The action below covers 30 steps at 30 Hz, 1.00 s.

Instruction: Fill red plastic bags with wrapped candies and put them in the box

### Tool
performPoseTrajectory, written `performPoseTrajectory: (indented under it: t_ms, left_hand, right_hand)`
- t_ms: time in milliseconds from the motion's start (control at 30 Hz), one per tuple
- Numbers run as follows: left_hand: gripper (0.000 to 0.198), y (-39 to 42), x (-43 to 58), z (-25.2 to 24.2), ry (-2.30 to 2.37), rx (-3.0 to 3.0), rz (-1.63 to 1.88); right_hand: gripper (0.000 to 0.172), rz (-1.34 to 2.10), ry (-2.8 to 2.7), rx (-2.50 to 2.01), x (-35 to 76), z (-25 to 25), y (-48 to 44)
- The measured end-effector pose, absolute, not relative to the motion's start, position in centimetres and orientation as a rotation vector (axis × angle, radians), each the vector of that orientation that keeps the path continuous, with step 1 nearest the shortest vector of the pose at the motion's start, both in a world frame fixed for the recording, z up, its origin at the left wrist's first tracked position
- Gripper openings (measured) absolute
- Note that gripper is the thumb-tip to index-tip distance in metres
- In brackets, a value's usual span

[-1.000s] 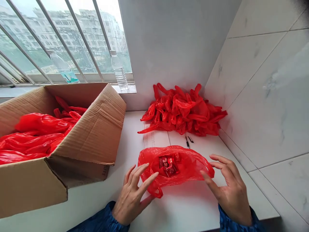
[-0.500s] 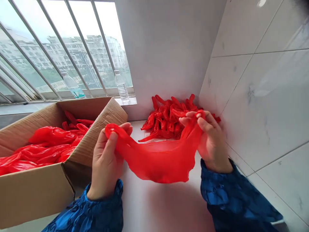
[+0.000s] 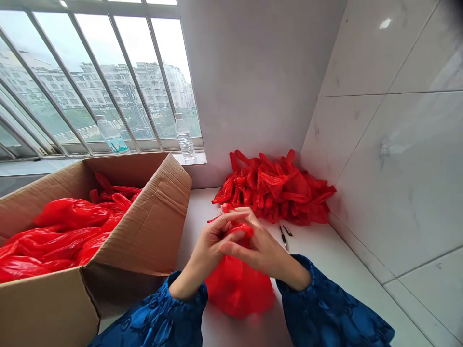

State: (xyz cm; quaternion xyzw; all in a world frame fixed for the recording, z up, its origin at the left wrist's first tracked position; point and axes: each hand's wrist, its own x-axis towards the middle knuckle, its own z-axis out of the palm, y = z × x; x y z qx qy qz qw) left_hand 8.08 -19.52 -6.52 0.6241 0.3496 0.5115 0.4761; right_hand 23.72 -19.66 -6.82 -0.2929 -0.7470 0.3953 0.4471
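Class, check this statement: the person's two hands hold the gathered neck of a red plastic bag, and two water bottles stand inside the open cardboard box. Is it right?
No. The two plastic water bottles are not inside the cardboard box; the head view shows them standing on the window ledge. The rest holds: the left hand and right hand hold the gathered neck of the red plastic bag.

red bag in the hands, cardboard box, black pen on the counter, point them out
red plastic bag (image 3: 238, 289): head view, on its lower bulge
cardboard box (image 3: 144, 236): head view, on the corrugated inner face of its wall
black pen (image 3: 284, 237): head view, on its barrel
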Motion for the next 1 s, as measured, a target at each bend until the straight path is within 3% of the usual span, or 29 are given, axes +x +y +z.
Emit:
performPoseTrajectory:
  t_ms: [67,200,433,667,833,1000]
  left_hand:
    - [0.056,-19.4,7.8,-6.7,0.827,1.530,1.237]
    - [0.090,-19.1,6.6,-6.6,0.667,1.461,1.049]
    - [0.054,-18.4,5.7,-6.7,0.631,1.198,0.974]
    - [0.050,-18.9,6.2,-6.7,0.757,1.393,1.007]
    - [0.039,-19.6,6.6,-6.8,0.872,1.688,0.925]
    - [0.025,-19.9,6.8,-5.7,0.840,1.728,0.995]
  right_hand:
    - [0.039,1.064,-1.778,-0.668,23.0,-7.3,-19.5]
    - [0.037,1.208,-1.453,-0.641,22.8,-7.7,-18.9]
    - [0.028,1.375,-1.407,-0.586,24.8,-7.3,-18.2]
    - [0.012,0.689,-1.974,-0.722,27.1,-6.6,-18.4]
    - [0.007,0.602,-1.936,-0.774,26.9,-6.0,-19.5]
    - [0.014,0.535,-2.015,-0.772,27.2,-5.4,-20.4]
